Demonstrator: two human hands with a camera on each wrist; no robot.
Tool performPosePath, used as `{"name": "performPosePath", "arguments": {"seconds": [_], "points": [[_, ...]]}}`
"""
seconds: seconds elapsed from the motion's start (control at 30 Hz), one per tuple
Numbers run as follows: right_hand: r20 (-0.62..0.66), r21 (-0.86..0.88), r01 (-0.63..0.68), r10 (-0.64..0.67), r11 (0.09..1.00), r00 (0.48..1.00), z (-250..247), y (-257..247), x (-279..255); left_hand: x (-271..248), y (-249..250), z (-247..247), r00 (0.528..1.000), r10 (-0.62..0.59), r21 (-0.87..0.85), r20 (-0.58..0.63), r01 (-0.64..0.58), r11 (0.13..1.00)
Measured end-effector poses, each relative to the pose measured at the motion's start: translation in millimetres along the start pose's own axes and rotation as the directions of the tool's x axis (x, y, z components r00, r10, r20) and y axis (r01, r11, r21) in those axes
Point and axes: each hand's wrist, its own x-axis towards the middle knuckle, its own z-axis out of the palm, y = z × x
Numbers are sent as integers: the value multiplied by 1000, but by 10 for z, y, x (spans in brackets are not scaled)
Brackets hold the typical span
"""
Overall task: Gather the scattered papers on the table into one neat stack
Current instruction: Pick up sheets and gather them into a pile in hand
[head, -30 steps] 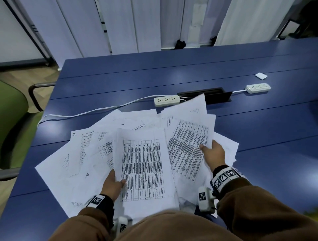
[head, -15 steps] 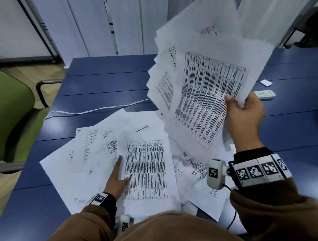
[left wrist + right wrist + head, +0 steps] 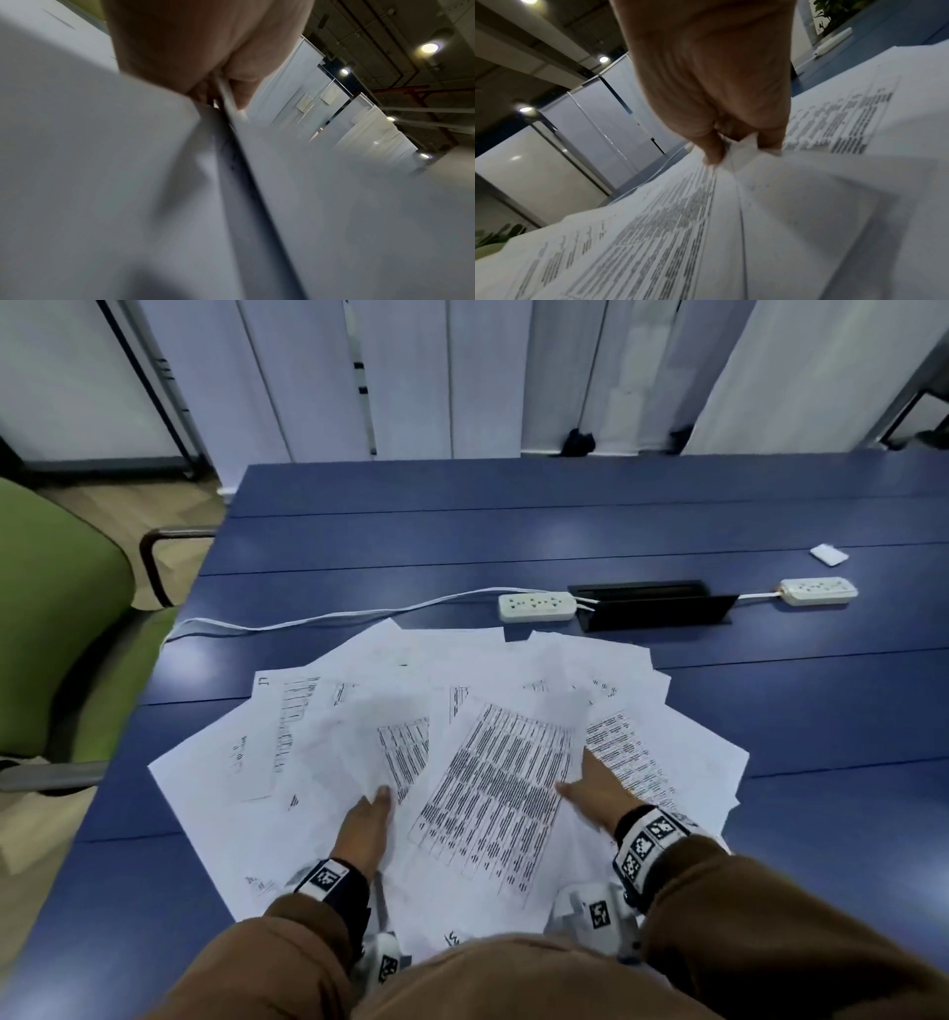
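Observation:
Several white printed papers (image 3: 318,762) lie fanned out and overlapping on the blue table (image 3: 513,531), near its front edge. A sheet with a dense table print (image 3: 498,793) lies on top in the middle, tilted. My left hand (image 3: 367,819) sits at that sheet's left edge; in the left wrist view my left hand (image 3: 218,60) pinches a paper edge (image 3: 231,105) between thumb and fingers. My right hand (image 3: 590,788) lies at the sheet's right edge. In the right wrist view my right hand (image 3: 713,81) pinches a bunched paper (image 3: 741,150) low on the pile.
Behind the pile lie two white power strips (image 3: 536,607) (image 3: 819,591), a black cable box (image 3: 652,608) and a white cord (image 3: 308,621). A small white item (image 3: 828,554) sits far right. A green chair (image 3: 56,634) stands at the table's left.
My right hand, which held a bundle of sheets up in the air, has brought it down onto the middle of the pile. My left hand has stayed low on the papers.

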Motion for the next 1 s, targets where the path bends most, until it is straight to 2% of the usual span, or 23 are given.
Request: {"name": "performPosePath", "arguments": {"seconds": [0.13, 0.23, 0.3, 0.47, 0.6, 0.73, 0.87, 0.93, 1.0], "points": [[-245, 63, 30, -13, 998, 969, 20, 150, 164, 90, -55, -60, 1000, -20, 130, -2, 20, 991], [-292, 47, 51, -35, 998, 956, -58, 185, 211, 161, -70, -122, 999, -37, 118, -19, 39, 992], [-306, 13, 19, -14, 1000, 952, -137, 197, 262, 201, -48, -174, 998, -54, 142, -43, 60, 988], [-123, -52, -68, 61, 996, 991, -119, 84, 296, 203, 115, -163, 998, -56, 159, -14, 57, 986], [6, -28, -71, 72, 997, 997, 200, -44, 289, 166, 153, 64, 998, 55, 26, 11, -55, 998], [-12, 101, -10, 11, 995, 1000, 423, -11, 327, 59, 127, 259, 996, 92, -159, 16, -88, 983], [-8, 332, -124, 134, 935, 991, 361, -37, 297, 83, 46, 241, 997, 52, -95, 58, -47, 994], [-9, 321, -159, 170, 934, 985, 315, -29, 276, 53, 34, 232, 990, 97, -80, 102, -89, 993], [60, 297, -190, 180, 936, 982, 320, -11, 263, -36, 77, 280, 971, 174, -60, 165, -166, 984]]}}
